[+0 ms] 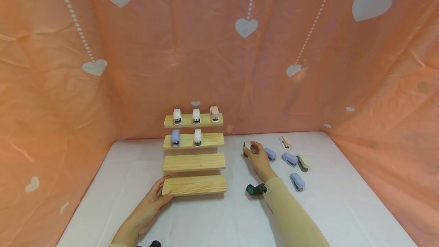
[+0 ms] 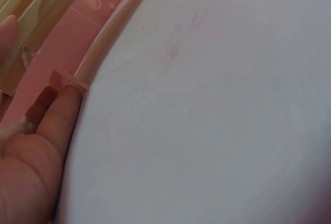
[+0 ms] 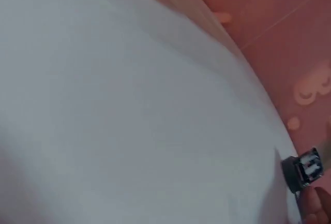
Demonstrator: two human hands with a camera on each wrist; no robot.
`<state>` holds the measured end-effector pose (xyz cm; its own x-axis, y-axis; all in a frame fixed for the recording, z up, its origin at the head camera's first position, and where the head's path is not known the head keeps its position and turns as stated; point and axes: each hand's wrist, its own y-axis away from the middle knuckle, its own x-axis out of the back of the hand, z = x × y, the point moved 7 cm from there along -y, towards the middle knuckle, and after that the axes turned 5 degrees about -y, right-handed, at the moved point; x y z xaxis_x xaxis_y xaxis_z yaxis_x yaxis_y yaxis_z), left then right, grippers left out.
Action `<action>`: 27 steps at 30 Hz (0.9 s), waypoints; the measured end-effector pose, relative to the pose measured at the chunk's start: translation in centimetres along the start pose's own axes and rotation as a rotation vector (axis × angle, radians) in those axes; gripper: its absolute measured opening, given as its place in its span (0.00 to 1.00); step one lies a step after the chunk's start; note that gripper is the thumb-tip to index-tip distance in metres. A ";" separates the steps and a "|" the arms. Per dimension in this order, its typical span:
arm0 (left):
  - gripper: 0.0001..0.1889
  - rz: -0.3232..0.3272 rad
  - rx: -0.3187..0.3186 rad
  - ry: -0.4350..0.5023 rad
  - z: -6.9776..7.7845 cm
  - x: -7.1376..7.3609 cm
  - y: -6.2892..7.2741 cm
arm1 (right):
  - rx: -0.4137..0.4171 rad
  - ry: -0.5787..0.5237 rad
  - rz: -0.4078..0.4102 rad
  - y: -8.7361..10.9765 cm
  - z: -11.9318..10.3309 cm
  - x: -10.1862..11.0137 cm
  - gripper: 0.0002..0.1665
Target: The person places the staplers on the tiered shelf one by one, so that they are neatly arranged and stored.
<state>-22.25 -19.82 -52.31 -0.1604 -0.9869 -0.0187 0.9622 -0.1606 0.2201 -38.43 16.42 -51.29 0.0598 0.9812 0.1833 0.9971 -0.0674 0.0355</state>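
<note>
My left hand (image 1: 149, 207) grips the left end of the lowest plank of a four-tier wooden display stand (image 1: 193, 185), thumb at the front. In the left wrist view its fingers (image 2: 61, 115) reach a clear piece under the planks. My right hand (image 1: 258, 159), right of the stand, pinches a small stapler with a dark base (image 3: 305, 169); the fingers partly hide it. On the top tier stand two white staplers, one at the left (image 1: 177, 116), and a pink stapler (image 1: 214, 114). The second tier bears a purple stapler (image 1: 175, 138) and a white stapler (image 1: 197, 137).
Right of my right hand, several staplers lie on the white table (image 1: 343, 201): a pink one (image 1: 285, 143), purple ones, the nearest (image 1: 297, 182) toward me, and a grey-green one (image 1: 303, 163). An orange curtain with hearts (image 1: 205, 68) encloses the back and sides.
</note>
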 end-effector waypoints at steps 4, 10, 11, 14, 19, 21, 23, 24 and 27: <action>0.40 0.007 0.005 0.002 0.0 0.1 0.1 | -0.042 0.031 -0.072 -0.5 0.0 -0.2 0.43; 0.41 0.007 0.006 0.012 -0.1 0.2 0.1 | -0.114 0.002 -0.193 -0.8 -0.5 -0.9 0.44; 0.41 0.008 0.006 0.013 -0.1 0.2 0.1 | -0.121 -0.008 -0.206 -0.8 -0.6 -1.0 0.44; 0.41 0.009 0.009 0.010 0.0 0.1 0.2 | -0.130 -0.017 -0.209 -0.9 -0.4 -1.0 0.43; 0.40 -0.001 -0.003 -0.003 0.3 0.0 0.3 | -0.123 0.001 -0.165 -1.0 -0.2 -0.7 0.42; 0.39 -0.006 -0.015 -0.004 0.4 0.0 0.3 | -0.112 -0.003 -0.153 -0.9 -0.2 -0.7 0.43; 0.38 -0.011 -0.028 -0.004 0.5 -0.1 0.3 | -0.106 0.011 -0.134 -0.8 -0.1 -0.6 0.43; 0.38 -0.013 -0.031 -0.002 0.5 -0.1 0.3 | -0.110 0.011 -0.122 -0.7 0.0 -0.5 0.43; 0.38 -0.022 -0.032 0.005 0.4 -0.2 0.2 | -0.119 0.028 -0.081 -0.2 0.3 -0.4 0.44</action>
<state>-22.11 -19.68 -51.84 -0.1803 -0.9832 -0.0281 0.9651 -0.1823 0.1880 -38.67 16.14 -51.65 -0.0236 0.9791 0.2021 0.9859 -0.0107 0.1669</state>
